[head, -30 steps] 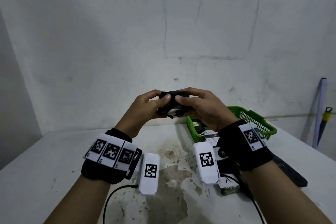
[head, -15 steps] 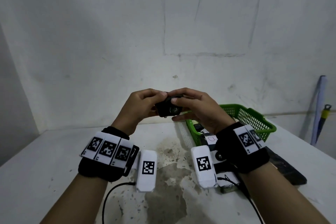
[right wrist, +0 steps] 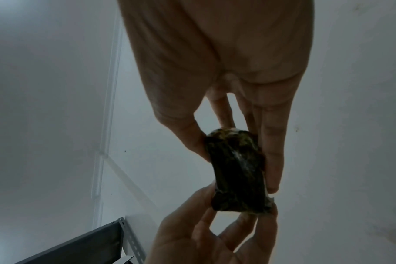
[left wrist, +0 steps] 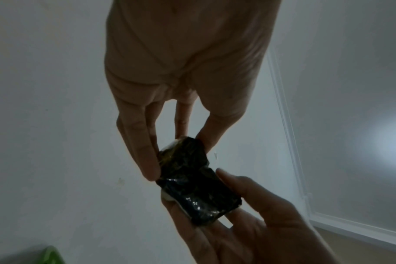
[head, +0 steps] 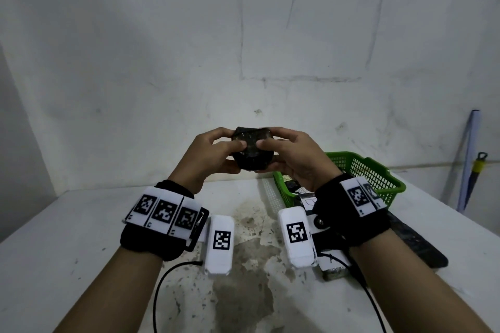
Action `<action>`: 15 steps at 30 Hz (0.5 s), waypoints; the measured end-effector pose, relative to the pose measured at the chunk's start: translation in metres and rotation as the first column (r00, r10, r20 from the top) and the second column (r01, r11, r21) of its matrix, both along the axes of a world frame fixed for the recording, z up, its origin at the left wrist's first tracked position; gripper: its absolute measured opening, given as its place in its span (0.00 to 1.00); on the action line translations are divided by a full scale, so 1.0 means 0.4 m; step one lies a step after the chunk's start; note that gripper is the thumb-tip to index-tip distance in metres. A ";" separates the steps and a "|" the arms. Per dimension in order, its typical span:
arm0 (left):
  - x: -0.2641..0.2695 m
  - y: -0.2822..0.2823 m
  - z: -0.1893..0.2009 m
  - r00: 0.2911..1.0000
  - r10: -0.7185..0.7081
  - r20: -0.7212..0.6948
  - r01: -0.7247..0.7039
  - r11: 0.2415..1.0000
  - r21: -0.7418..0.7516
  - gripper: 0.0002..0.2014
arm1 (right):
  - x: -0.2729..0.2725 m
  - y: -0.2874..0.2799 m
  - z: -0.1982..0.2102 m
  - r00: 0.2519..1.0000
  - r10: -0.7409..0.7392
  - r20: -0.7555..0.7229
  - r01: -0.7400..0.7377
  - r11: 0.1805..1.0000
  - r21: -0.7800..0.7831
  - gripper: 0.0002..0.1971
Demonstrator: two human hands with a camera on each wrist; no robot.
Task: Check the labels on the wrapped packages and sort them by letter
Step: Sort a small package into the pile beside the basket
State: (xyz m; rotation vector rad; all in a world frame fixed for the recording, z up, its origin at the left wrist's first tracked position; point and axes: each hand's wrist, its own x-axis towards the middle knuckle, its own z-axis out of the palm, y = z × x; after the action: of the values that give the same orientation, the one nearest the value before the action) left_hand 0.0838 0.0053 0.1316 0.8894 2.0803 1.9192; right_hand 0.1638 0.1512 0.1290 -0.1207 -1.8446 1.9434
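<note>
A small package wrapped in black plastic (head: 253,149) is held up in front of the wall, above the table. My left hand (head: 216,155) pinches its left side between thumb and fingers; my right hand (head: 290,154) pinches its right side. The dark wrapped face is toward me and no label shows on it. In the left wrist view the package (left wrist: 192,178) shows a white edge underneath. The right wrist view shows the package (right wrist: 236,169) end-on between both hands. A labelled package (head: 334,269) lies on the table under my right wrist.
A green mesh basket (head: 373,173) with more packages stands at the back right of the white table (head: 67,238). A dark flat object (head: 416,240) lies to the right. A pole (head: 469,159) leans on the wall at the far right.
Both hands have turned the black package over between them, so a broad dark face now points at me. The hands stayed at about the same place.
</note>
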 end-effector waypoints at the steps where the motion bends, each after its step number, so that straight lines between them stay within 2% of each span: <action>1: 0.003 0.000 0.000 1.000 -0.003 -0.006 0.003 1.000 -0.008 0.10 | 0.000 0.001 0.000 1.000 -0.008 -0.003 0.008 1.000 0.015 0.12; 6: 0.010 0.000 0.006 0.999 -0.002 -0.049 0.001 1.000 -0.014 0.07 | 0.005 -0.008 0.002 0.999 -0.032 0.000 0.032 0.998 0.047 0.06; 10: 0.019 -0.001 0.014 0.999 -0.030 -0.039 0.029 0.999 -0.030 0.05 | 0.005 -0.008 0.002 0.998 -0.062 -0.016 0.062 0.998 0.024 0.08; 15: 0.023 -0.001 0.016 0.998 -0.006 -0.057 0.004 1.000 -0.024 0.05 | 0.005 -0.008 0.003 0.994 -0.112 -0.006 0.112 0.989 0.101 0.07</action>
State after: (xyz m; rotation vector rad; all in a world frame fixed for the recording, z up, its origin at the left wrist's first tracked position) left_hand 0.0932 0.0048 0.1379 0.9549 2.1257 1.8843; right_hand 0.1656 0.1479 0.1303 -0.1873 -1.8900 1.7706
